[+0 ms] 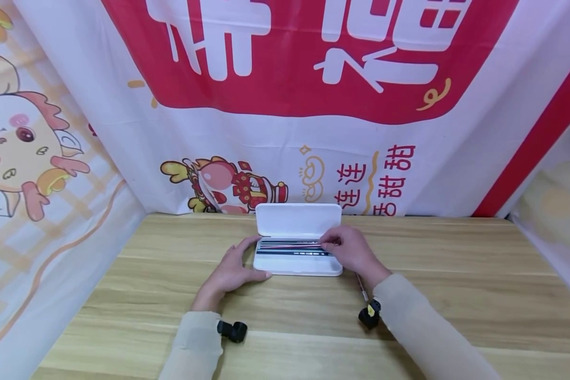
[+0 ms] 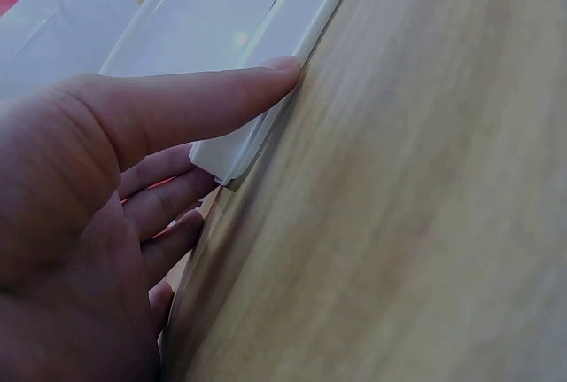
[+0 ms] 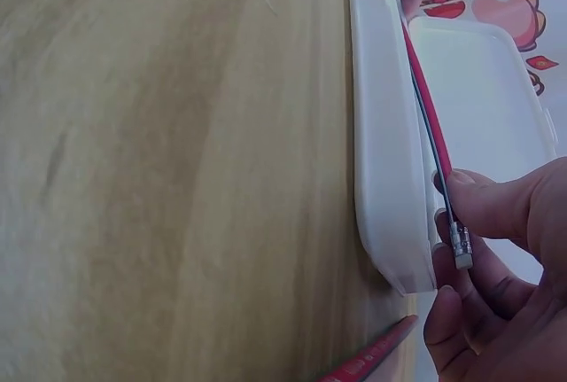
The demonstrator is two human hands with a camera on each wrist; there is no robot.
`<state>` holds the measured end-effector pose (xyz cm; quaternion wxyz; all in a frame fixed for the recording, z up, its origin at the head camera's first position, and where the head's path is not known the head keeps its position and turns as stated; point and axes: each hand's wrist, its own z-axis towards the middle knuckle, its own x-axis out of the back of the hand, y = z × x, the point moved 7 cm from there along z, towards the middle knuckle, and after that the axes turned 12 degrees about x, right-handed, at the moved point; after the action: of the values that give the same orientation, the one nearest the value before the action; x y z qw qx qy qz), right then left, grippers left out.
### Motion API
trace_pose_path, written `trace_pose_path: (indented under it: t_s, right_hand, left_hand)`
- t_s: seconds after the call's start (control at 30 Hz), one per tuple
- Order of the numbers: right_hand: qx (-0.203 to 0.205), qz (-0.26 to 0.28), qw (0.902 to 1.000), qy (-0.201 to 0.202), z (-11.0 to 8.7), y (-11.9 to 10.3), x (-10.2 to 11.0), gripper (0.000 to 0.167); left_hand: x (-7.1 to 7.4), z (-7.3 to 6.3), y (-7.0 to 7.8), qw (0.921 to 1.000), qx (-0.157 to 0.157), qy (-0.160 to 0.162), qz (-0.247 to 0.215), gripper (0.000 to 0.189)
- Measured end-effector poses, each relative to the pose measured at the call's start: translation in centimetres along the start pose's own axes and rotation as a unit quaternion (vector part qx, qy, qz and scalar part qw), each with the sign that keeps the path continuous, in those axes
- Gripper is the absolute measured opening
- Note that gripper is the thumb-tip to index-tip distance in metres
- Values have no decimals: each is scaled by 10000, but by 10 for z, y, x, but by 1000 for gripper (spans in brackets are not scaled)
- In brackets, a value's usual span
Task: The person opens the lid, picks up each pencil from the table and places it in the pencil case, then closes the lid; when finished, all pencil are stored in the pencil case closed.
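Observation:
A white pencil case (image 1: pixel 296 267) lies on the table with its hinged lid (image 1: pixel 298 219) raised at the back. My left hand (image 1: pixel 233 270) holds the case's left end, thumb along the front edge and fingers round the far side. Over the right end, my right hand (image 1: pixel 353 249) pinches a red pencil (image 3: pixel 429 107) between thumb and fingers near its white eraser (image 3: pixel 463 261). The red pencil slants along the inside of the case. Several dark pencils (image 1: pixel 290 253) lie lengthwise in the case.
Another red pencil (image 3: pixel 372 354) lies on the wooden table (image 1: pixel 294 316), just right of the case and partly under my right wrist. Behind the table hangs a printed cloth (image 1: pixel 285 137) with red and white patterns, close to the raised lid.

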<state>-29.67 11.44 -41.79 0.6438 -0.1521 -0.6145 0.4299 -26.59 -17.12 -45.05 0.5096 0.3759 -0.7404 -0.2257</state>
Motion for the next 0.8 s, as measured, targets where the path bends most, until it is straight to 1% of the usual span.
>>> trace_pose_path:
  t_s: [0.23,0.53,0.8]
  right_hand:
    - [125,-181,9998,32,1,-3,-5,11]
    - [126,-314,9994,20,0,-3,-6,11]
    - [47,-370,9993,-23,0,-1,-8,10]
  left_hand:
    - [-1,0,0,10000,-44,-4,7,95]
    - [-1,2,-2,10000,14,-1,-22,94]
    - [-1,2,-2,10000,-2,25,-1,94]
